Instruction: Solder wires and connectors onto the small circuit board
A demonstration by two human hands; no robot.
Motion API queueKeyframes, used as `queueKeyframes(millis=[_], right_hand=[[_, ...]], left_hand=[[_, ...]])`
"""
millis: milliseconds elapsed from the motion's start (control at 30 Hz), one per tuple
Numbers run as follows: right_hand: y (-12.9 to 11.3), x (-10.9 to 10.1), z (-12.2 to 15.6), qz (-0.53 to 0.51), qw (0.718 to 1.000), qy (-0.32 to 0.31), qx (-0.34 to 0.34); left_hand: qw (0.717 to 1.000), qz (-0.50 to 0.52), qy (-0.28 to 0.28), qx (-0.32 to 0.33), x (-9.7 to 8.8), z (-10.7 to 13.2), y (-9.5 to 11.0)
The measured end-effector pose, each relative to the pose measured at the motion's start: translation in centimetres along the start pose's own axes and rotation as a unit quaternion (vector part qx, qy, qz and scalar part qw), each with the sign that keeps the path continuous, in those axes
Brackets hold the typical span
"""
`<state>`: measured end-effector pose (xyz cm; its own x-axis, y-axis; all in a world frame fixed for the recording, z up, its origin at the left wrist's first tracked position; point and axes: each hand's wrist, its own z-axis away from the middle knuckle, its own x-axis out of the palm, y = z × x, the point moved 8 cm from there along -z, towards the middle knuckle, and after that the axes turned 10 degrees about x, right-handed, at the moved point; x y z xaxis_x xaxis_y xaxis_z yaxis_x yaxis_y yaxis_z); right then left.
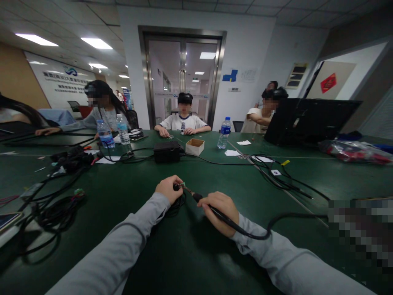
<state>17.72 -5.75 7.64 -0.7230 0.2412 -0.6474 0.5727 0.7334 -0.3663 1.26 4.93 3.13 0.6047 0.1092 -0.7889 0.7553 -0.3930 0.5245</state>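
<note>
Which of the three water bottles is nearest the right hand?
The bottle right of the open box, beyond the right hand; the other two bottles stand together, left of the black box.

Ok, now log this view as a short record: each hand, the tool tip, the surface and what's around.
Left hand: small green-and-metal piece held in its fingers
Right hand: grips a slim black-handled tool
Metal tip: aimed at the small piece; contact can't be told
By the left hand: coiled black cable
Surface: dark green tabletop
Beyond the hands: black rectangular box, pale open-topped square box, clear plastic bottle with blue cap
Across the table: seated person in a white shirt
</note>
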Motion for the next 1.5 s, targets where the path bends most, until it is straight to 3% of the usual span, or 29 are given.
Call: queueKeyframes(millis=[833,1500], right_hand=[[-0.24,-0.25,-0.15,0.009,1.0,0.007,0.0],[-0.53,0.07,0.05,0.001,1.0,0.003,-0.026]], left_hand=[[0.999,-0.01,0.006,0.049,0.07,-0.06,0.42],[1.0,0.001,-0.001,0.031,0.17,-0.03,0.23]])
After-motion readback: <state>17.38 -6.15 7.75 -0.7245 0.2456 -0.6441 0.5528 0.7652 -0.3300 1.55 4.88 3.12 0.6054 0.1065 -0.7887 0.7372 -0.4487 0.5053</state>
